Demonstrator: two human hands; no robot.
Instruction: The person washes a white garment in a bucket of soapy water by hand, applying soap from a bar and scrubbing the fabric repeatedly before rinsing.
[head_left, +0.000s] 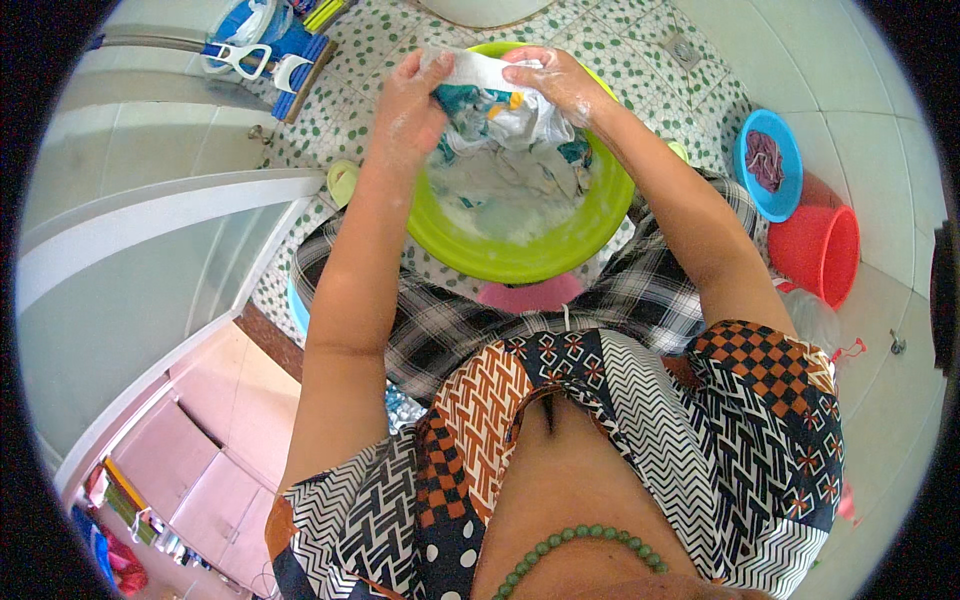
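Both of my hands hold a wet garment (517, 112), white with teal and yellow patches, over the far part of a lime-green plastic basin (525, 262). My left hand (412, 101) grips the left end of its white band, thumb on top. At the band's right end is my right hand (555, 82), closed on the cloth, with suds on the fingers and wrist. The garment's lower part hangs into the basin. Cloudy, soapy water (510, 217) fills the basin, with more cloth partly under it.
On the right stand a blue basin (793, 169) with a purple cloth (763, 161) and a red bucket (841, 255). A blue bucket (251, 34) and a mop head (304, 79) are at the upper left. A glass-panelled door (150, 277) borders the left side.
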